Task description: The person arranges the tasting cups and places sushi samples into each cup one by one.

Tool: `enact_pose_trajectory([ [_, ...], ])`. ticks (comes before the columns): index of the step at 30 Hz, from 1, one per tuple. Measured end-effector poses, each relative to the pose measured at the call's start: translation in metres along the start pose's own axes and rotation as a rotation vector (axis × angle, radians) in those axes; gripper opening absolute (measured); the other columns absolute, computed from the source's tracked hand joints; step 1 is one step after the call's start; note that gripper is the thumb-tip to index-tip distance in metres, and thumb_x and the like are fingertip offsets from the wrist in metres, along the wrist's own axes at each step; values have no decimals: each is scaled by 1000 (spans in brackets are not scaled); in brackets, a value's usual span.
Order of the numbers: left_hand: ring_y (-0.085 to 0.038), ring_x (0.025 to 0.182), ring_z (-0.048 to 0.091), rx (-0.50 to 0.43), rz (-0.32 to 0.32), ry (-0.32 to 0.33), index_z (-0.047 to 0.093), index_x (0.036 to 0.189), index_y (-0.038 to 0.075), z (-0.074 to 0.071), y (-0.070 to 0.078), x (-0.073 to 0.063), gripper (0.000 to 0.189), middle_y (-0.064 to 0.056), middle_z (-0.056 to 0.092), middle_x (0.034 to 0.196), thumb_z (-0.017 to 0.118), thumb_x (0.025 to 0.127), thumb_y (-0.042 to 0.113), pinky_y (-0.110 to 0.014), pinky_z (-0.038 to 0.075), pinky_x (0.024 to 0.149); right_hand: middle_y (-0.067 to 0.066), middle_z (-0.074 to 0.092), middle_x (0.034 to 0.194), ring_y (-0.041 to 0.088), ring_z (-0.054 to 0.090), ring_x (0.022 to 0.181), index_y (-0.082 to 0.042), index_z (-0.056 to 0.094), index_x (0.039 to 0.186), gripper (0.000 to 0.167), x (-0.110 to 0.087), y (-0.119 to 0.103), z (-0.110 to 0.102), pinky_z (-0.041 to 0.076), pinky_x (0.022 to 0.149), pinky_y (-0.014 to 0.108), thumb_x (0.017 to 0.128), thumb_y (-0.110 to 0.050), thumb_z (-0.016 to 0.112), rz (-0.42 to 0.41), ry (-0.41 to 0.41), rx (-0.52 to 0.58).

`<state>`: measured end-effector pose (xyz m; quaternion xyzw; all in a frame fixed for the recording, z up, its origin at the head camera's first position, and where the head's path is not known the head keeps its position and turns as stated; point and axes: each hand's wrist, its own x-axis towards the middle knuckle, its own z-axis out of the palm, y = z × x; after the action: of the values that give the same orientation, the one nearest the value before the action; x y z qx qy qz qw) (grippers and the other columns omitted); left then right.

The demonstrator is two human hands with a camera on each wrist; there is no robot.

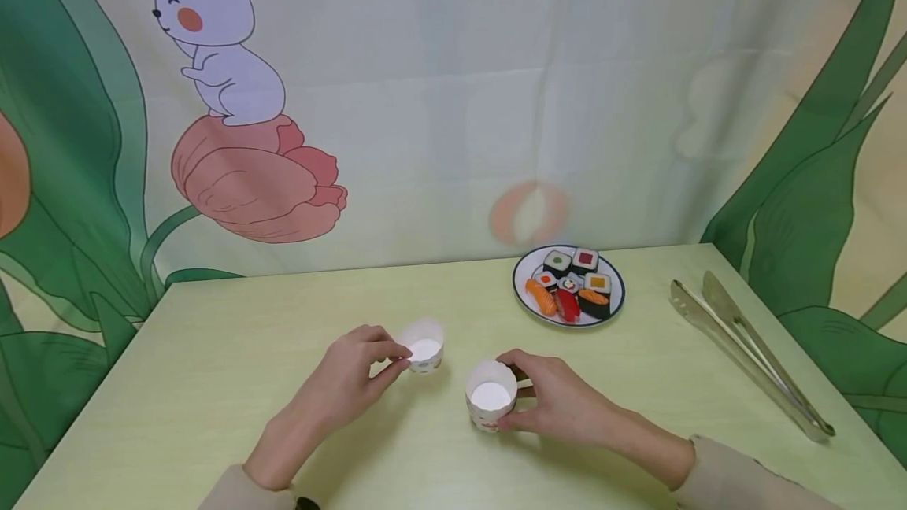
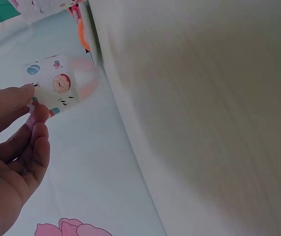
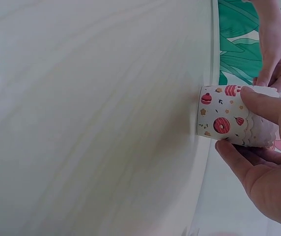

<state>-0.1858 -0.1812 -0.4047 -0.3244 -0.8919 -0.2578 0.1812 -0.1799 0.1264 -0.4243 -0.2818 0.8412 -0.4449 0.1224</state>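
Note:
My left hand (image 1: 346, 375) pinches a small white paper baking cup (image 1: 427, 352) by its side, between thumb and fingertips. In the left wrist view, this cup (image 2: 57, 83) shows a printed donut and small coloured figures. My right hand (image 1: 560, 400) grips another white paper cup (image 1: 489, 415) from its right side. A red donut print and scalloped edges mark that cup (image 3: 224, 115) in the right wrist view, with the thumb on one side and fingers on the other. Both cups stand mouth up, close together, the left one farther from me.
Behind the cups, a blue-rimmed plate (image 1: 523, 307) carries several sushi pieces (image 1: 567, 305). Long metal tongs (image 1: 754, 356) lie along the table's right side. A printed cloth (image 1: 425, 140) with a rabbit and flowers hangs at the back edge of the pale table (image 1: 234, 352).

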Motion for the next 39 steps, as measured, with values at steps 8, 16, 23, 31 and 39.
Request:
enact_pose_trajectory([
  [8,-18,81,63,25,-85,-54,81,95,8,-3,-9,-3,10,7,67,86,82,87,3,-29,52,70,10,64,126,25,68,110,1,56,132,62,0,0,-1,55,92,31,81,-11,90,3,-5,2],
  [16,-19,80,63,67,-101,-86,80,94,4,-6,-16,-6,7,4,67,84,82,86,3,-30,52,69,10,63,127,27,68,110,1,55,133,64,-1,-1,-1,55,92,32,81,-12,90,16,-4,-3],
  [23,-18,79,63,85,-114,-109,80,93,4,-6,-23,-9,7,4,67,84,81,86,3,-30,53,69,10,63,127,27,68,110,1,55,133,64,-1,-1,-1,56,92,33,80,-11,90,14,-3,-5],
  [31,-18,76,64,87,-84,-125,79,93,2,-7,-29,-11,9,2,66,82,81,84,-1,-31,54,69,9,64,127,27,68,111,0,56,132,63,-1,0,-1,55,92,32,80,-11,90,11,-5,2],
  [39,-16,74,63,98,-82,-149,79,91,1,-11,-35,-14,8,3,64,79,82,83,-1,-30,54,67,9,64,127,26,67,111,0,55,133,64,-1,0,-1,55,92,31,80,-11,90,14,-10,5],
])
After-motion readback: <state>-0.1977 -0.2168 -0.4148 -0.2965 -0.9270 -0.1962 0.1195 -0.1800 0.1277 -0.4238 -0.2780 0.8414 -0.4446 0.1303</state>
